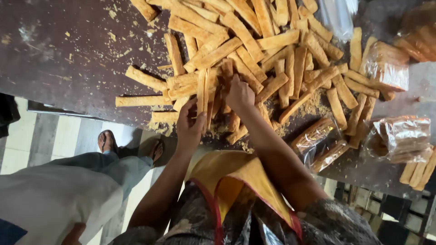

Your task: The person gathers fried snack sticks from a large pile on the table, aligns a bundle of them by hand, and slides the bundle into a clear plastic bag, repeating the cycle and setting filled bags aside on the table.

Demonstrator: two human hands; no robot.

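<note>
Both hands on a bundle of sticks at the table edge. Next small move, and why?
Probably square the bundle. The left hand grips a few upright sticks, while the right hand presses on sticks beside them; their ends look uneven. Loose sticks lie in a pile behind, and filled bags sit to the right, so evening the ends seems the likely step.

Golden-tan biscuit sticks (254, 50) on a dark brown table (59, 50); yellow, red-edged apron (236, 177).

Dark worktop over a tiled floor

You look down on a dark brown, crumb-strewn table top (59, 50); below its edge lies a pale tiled floor with grey stripes (50, 136), dimly lit, and slatted crates (386, 208) stand at lower right.
</note>
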